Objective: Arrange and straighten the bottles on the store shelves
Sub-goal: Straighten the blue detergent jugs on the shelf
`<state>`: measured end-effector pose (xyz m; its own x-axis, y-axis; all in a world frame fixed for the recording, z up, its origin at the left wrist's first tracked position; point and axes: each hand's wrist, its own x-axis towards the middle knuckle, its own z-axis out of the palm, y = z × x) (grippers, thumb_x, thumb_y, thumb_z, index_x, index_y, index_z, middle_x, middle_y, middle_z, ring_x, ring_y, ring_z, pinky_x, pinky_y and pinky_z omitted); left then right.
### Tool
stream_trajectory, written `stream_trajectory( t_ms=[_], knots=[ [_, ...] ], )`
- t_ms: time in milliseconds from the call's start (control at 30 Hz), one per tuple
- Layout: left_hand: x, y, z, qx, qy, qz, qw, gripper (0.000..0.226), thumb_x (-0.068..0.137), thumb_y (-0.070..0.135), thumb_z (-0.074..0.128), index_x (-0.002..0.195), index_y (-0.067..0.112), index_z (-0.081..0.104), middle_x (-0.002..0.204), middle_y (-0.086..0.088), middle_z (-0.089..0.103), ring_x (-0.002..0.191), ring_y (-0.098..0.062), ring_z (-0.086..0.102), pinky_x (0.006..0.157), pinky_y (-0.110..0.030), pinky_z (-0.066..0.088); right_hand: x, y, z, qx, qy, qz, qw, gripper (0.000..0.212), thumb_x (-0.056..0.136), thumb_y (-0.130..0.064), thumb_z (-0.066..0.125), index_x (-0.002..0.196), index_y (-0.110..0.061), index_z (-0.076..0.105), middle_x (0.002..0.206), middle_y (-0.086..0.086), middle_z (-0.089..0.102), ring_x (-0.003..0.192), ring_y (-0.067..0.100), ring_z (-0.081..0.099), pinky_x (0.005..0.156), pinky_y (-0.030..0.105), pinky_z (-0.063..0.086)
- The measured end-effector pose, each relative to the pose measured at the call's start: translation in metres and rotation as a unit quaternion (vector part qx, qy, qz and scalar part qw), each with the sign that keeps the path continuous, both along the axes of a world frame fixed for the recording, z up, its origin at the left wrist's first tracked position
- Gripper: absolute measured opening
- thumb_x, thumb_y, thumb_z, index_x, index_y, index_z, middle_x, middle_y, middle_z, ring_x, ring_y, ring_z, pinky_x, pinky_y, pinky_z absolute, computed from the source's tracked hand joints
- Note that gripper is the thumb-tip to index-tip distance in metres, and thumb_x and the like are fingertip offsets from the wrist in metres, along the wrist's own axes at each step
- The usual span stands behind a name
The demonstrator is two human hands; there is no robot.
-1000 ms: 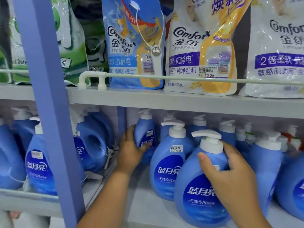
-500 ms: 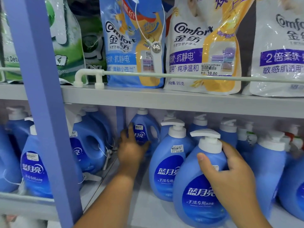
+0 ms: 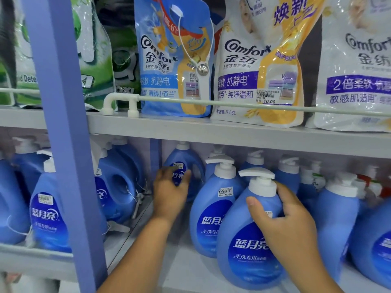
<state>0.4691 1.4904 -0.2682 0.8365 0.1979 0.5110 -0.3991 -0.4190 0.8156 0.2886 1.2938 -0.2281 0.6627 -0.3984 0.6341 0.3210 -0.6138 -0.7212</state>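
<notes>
- Left hand (image 3: 171, 192) gripped a rear jug (image 3: 186, 163) on the lower shelf (image 3: 190, 271).
- Right hand (image 3: 287, 220) clasped the front pump bottle (image 3: 249, 250).
- Labels would best face outward, bottles upright.

Two hands: the left hand (image 3: 171, 193) and the right hand (image 3: 289, 225); three Comfort pouches (image 3: 257, 66) on the upper shelf (image 3: 211, 132); two green detergent bags (image 3: 93, 60) beside them; the blue bottles (image 3: 213, 212) below overlap too much to count exactly, well over ten.
</notes>
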Motion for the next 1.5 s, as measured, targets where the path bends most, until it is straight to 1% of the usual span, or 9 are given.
stream_trajectory(
  t_ms=[67, 167, 433, 567, 700, 933, 1167, 1333, 1500],
  knots=[
    [-0.041, -0.005, 0.012, -0.116, 0.074, -0.215, 0.967, 0.057, 0.075, 0.067, 0.069, 0.122, 0.034, 0.068, 0.110, 0.013, 0.076, 0.106, -0.011, 0.072, 0.079, -0.018, 0.054, 0.000, 0.000, 0.001, 0.004, -0.001, -0.005, 1.000, 0.034, 0.066, -0.076, 0.054, 0.100, -0.071, 0.051, 0.107, -0.043, 0.060, 0.096, -0.015, 0.057, 0.066, 0.020, 0.045],
    [-0.081, -0.014, -0.002, -0.113, 0.132, -0.341, 0.924, 0.053, 0.072, 0.044, 0.085, 0.121, 0.046, 0.064, 0.111, 0.011, 0.078, 0.101, -0.012, 0.076, 0.078, -0.028, 0.062, -0.001, 0.003, 0.002, 0.000, 0.004, -0.011, 1.000, 0.031, 0.067, -0.076, 0.053, 0.097, -0.072, 0.050, 0.106, -0.046, 0.058, 0.097, -0.017, 0.055, 0.067, 0.017, 0.043],
    [-0.098, 0.031, -0.013, -0.152, 0.080, -0.195, 0.966, 0.057, 0.080, 0.026, 0.088, 0.123, 0.052, 0.061, 0.111, 0.016, 0.076, 0.097, -0.007, 0.075, 0.080, -0.030, 0.063, -0.002, 0.003, 0.003, -0.007, 0.014, -0.009, 1.000, 0.033, 0.067, -0.077, 0.051, 0.099, -0.070, 0.051, 0.107, -0.047, 0.056, 0.094, -0.019, 0.055, 0.065, 0.016, 0.043],
    [-0.076, 0.064, -0.004, -0.043, 0.048, -0.065, 0.996, 0.053, 0.090, 0.031, 0.079, 0.132, 0.051, 0.055, 0.124, 0.012, 0.054, 0.095, 0.006, 0.062, 0.076, -0.012, 0.048, 0.000, 0.009, 0.004, -0.005, 0.014, -0.013, 1.000, 0.030, 0.067, -0.077, 0.051, 0.097, -0.072, 0.049, 0.105, -0.045, 0.057, 0.085, -0.010, 0.061, 0.063, 0.017, 0.043],
    [-0.039, 0.055, 0.006, 0.015, 0.091, 0.013, 0.996, 0.064, 0.096, 0.031, 0.072, 0.153, 0.030, 0.044, 0.137, -0.006, 0.042, 0.122, -0.031, 0.056, 0.091, -0.028, 0.043, 0.004, 0.018, 0.001, 0.000, 0.022, 0.007, 1.000, 0.038, 0.066, -0.078, 0.052, 0.101, -0.066, 0.054, 0.103, -0.040, 0.061, 0.088, -0.007, 0.062, 0.065, 0.019, 0.045],
    [-0.006, 0.045, -0.017, 0.057, 0.092, -0.048, 0.993, 0.091, 0.090, 0.017, 0.078, 0.162, 0.026, 0.023, 0.150, -0.013, 0.048, 0.131, -0.032, 0.054, 0.108, -0.043, 0.047, 0.013, 0.031, 0.001, -0.013, 0.018, 0.022, 1.000, 0.038, 0.066, -0.079, 0.052, 0.102, -0.066, 0.053, 0.107, -0.045, 0.058, 0.100, -0.021, 0.053, 0.073, 0.008, 0.040],
    [0.000, 0.048, -0.021, 0.104, 0.124, -0.105, 0.981, 0.086, 0.106, 0.017, 0.055, 0.165, 0.031, -0.005, 0.169, -0.004, 0.026, 0.150, -0.027, 0.036, 0.121, -0.047, 0.035, 0.033, 0.064, 0.000, -0.048, 0.021, 0.035, 0.998, 0.054, 0.072, -0.081, 0.048, 0.115, -0.050, 0.052, 0.102, -0.031, 0.058, 0.090, 0.000, 0.054, 0.071, 0.014, 0.042],
    [-0.055, 0.051, -0.006, -0.136, 0.061, -0.082, 0.985, 0.037, 0.103, 0.053, 0.042, 0.126, 0.043, 0.068, 0.134, 0.003, 0.069, 0.125, -0.020, 0.064, 0.102, -0.037, 0.050, 0.049, 0.085, -0.010, -0.122, 0.064, 0.116, 0.984, 0.055, 0.087, -0.076, 0.042, 0.128, -0.039, 0.047, 0.117, -0.023, 0.050, 0.104, -0.003, 0.045, 0.086, 0.024, 0.040],
    [-0.108, 0.054, -0.021, -0.103, 0.022, -0.146, 0.984, 0.064, 0.066, 0.065, 0.075, 0.126, 0.053, 0.058, 0.117, 0.020, 0.072, 0.101, -0.001, 0.071, 0.075, -0.022, 0.060, 0.074, 0.048, 0.020, 0.027, -0.004, 0.084, 0.996, 0.013, 0.103, -0.020, 0.057, 0.092, -0.028, 0.058, 0.103, -0.001, 0.061, 0.087, 0.001, 0.057, 0.078, 0.009, 0.039]
  ],
)
